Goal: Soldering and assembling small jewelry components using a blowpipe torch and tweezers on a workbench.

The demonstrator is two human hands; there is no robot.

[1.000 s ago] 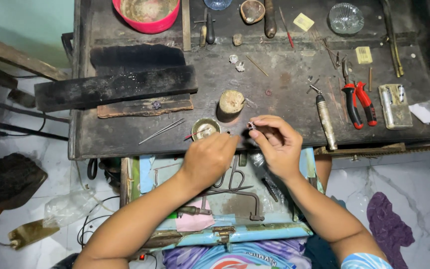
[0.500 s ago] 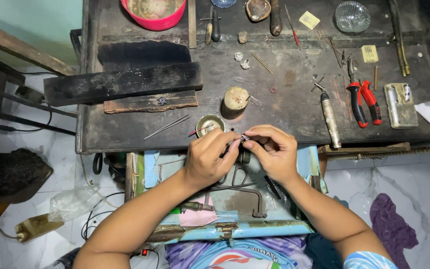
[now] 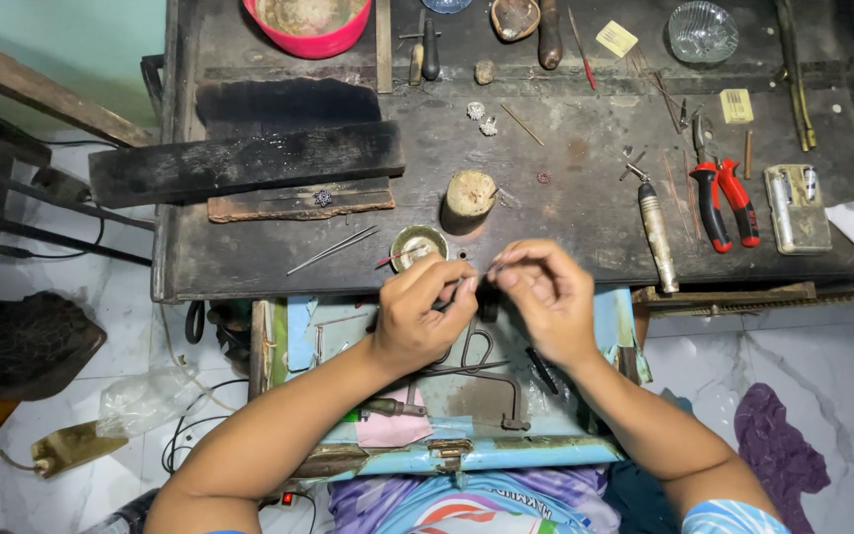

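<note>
Both hands meet above the near edge of the dark wooden table [image 3: 585, 198]: left hand [image 3: 425, 311] and right hand [image 3: 544, 297] pinch a tiny thin metal piece [image 3: 491, 268], too small to make out, beside the small round brass dish [image 3: 417, 244].

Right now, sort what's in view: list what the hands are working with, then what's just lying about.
In use: left hand, right hand, a small thin piece pinched between them, too small to identify.

Lying about: red pliers, pink bowl, glass dish, black wooden block.

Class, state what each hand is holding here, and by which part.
Both the left hand and right hand pinch something tiny between fingertips; what it is cannot be told.
</note>
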